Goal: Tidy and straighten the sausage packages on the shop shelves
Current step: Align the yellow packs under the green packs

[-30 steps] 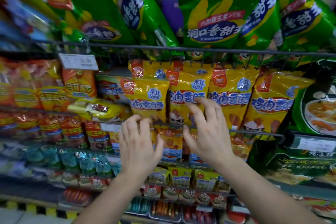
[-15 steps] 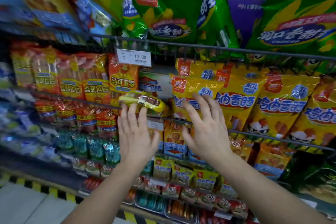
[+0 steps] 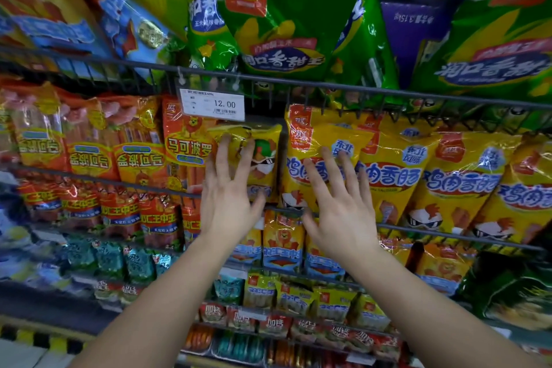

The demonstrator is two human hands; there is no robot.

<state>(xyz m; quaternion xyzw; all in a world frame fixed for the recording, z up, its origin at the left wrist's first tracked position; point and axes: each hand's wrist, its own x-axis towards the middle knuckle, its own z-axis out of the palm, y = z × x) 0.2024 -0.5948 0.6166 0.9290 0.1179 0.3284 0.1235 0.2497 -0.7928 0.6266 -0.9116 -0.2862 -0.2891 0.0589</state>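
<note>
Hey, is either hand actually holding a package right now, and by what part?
Nothing is gripped. The left hand presses straight fingers on the front of the small yellow package; the right hand is spread open over the neighbouring yellow package.

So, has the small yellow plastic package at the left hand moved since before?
Yes, the package rose from lying flat to upright, closer under the white price tag.

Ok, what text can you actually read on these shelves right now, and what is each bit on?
"12.00": price tag on the wire rail.
"马可波罗": orange package.
"双汇", "润口香甜王": green bag on the top shelf.
"鸡肉香肠": yellow packages.
"王中王": red packages.
"加钙": small red packs.
Fine print on the tag and the purple box: too blurred to read.
</note>
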